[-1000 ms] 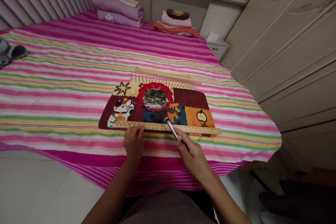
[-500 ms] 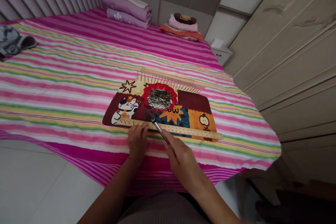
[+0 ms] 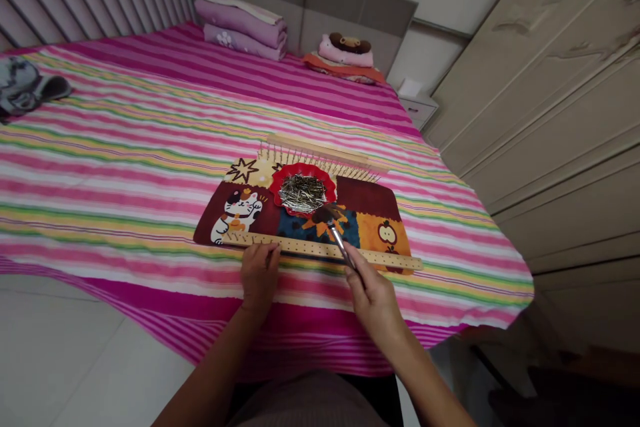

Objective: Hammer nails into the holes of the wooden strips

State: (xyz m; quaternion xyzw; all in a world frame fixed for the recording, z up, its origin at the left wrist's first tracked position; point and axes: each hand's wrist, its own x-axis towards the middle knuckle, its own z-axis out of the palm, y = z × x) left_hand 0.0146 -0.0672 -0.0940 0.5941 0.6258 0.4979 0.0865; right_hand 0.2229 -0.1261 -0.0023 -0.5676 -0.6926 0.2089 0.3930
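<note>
My right hand (image 3: 373, 290) grips a hammer (image 3: 339, 239) by its handle. The dark head is raised over the mat, right of my left hand. Closed at the near edge of a perforated wooden strip (image 3: 325, 249), my left hand (image 3: 260, 273) has thumb and forefinger together; whatever is between them is too small to make out. Several nails (image 3: 243, 237) stand in the strip's left end, and open holes run along its right part. Behind the strip, a red scalloped bowl (image 3: 329, 181) full of loose metal nails (image 3: 301, 193) sits on a patterned mat (image 3: 365, 197).
Beyond the bowl lies another wooden piece (image 3: 320, 149) with a row of nails sticking out. The striped sheet (image 3: 125, 167) covers the bed. A grey cloth item (image 3: 30, 90) lies far left; folded purple bedding (image 3: 245, 27) and a stacked pillow pile (image 3: 345, 57) are at the back.
The hammer swung left toward my left fingers, then came back up to the right. My left hand stays at about the same spot on the strip. The view shifted slightly.
</note>
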